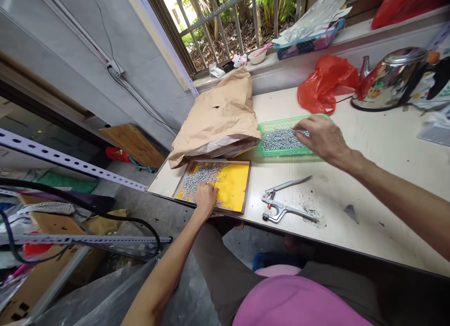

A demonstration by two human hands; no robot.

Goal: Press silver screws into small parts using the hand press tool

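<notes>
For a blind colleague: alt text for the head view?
Left hand rests among small silvery metal parts in a yellow-lined shallow tray; right hand reaches into a green plastic basket of similar parts. Metal hand pliers lie between on the pale table.

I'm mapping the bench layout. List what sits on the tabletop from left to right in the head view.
Yellow tray under the left hand → metal pliers → green basket under the right hand → red bag → steel kettle.

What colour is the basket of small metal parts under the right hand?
Green: the basket is light green mesh plastic, seen clearly in the head view.
</notes>
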